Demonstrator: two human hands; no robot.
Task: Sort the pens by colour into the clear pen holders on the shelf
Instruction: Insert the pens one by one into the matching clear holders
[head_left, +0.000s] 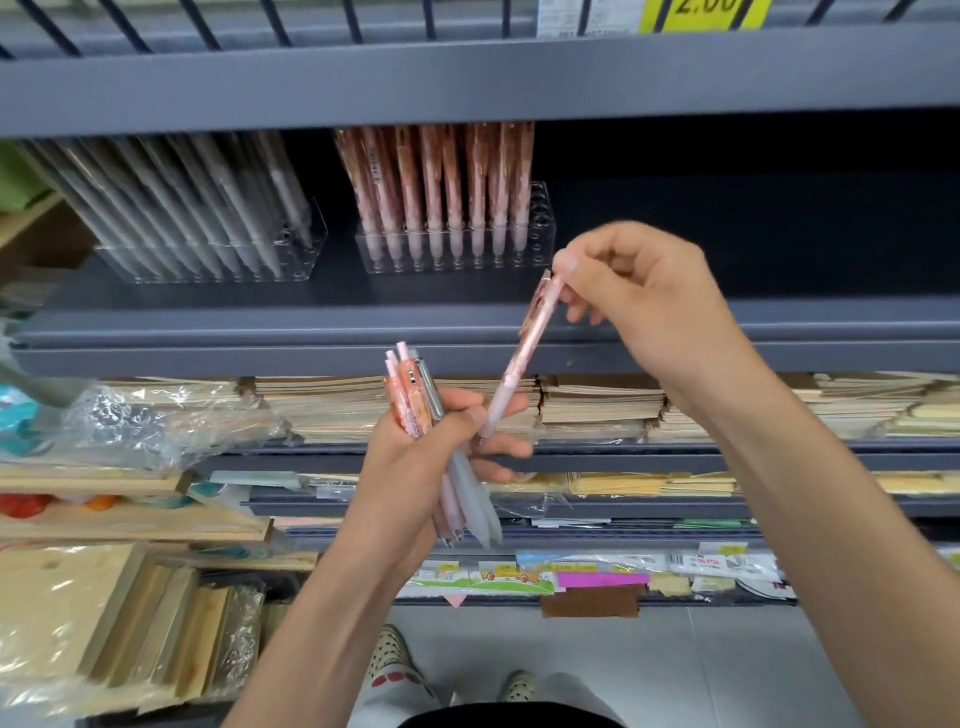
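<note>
Pens (441, 452), pink and grey, sit bunched in the left hand (415, 467); the right hand (644, 306) fingers pinch one pink pen (519, 358) below the shelf (467, 312) holders (457, 249).

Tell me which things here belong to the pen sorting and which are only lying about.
Belong: pink pen, pinched by the right hand; pen bundle, gripped by the left hand; pink pens' holder; grey pens' holder.
Lying about: notebook stacks; plastic wrap; yellow price tag.
</note>
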